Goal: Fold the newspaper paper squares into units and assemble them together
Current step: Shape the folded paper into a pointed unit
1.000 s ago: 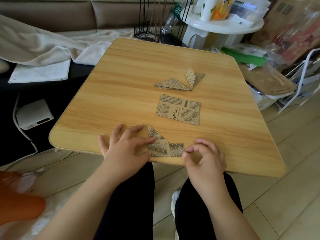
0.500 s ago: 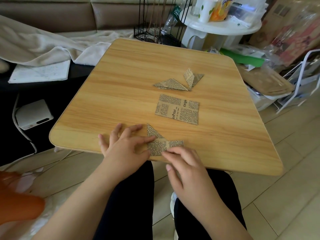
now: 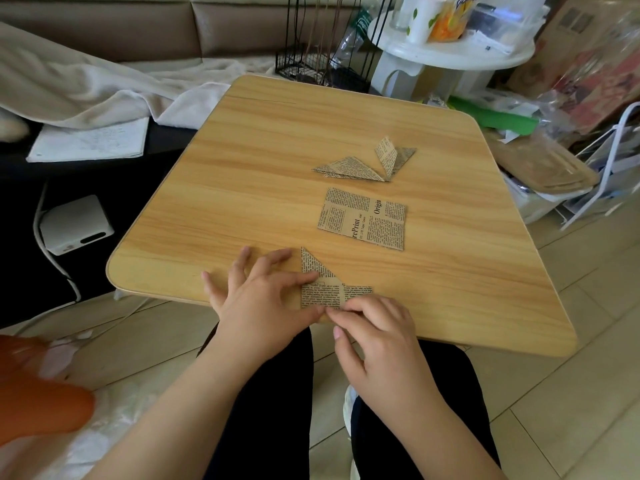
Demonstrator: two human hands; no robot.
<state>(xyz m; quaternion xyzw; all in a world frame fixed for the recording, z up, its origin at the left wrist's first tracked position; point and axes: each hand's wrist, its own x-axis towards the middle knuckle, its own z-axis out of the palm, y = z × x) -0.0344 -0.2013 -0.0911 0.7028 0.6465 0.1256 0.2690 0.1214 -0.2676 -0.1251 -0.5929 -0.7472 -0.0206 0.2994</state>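
Observation:
A partly folded newspaper piece point(image 3: 323, 294) lies at the front edge of the wooden table point(image 3: 270, 161), with one triangular flap pointing away from me. My left hand point(image 3: 263, 299) rests on the table with fingers spread, its index finger pressing the piece's left side. My right hand point(image 3: 375, 332) has its fingers curled and pinches the piece's lower edge. A flat newspaper square point(image 3: 362, 218) lies just beyond. Two folded units, one flat triangle point(image 3: 346, 168) and one standing V shape point(image 3: 394, 155), sit farther back, touching at their tips.
Behind the table stand a black wire rack point(image 3: 311, 64) and a white round side table point(image 3: 450, 53) with cups and packets. Bags and a white rack point(image 3: 616, 161) crowd the right side. A white box point(image 3: 74, 225) and a blanket point(image 3: 86, 88) are on the left.
My right hand slid left along the piece from its right end to the lower middle edge, and its fingers curled. My left hand stayed pressing on the piece.

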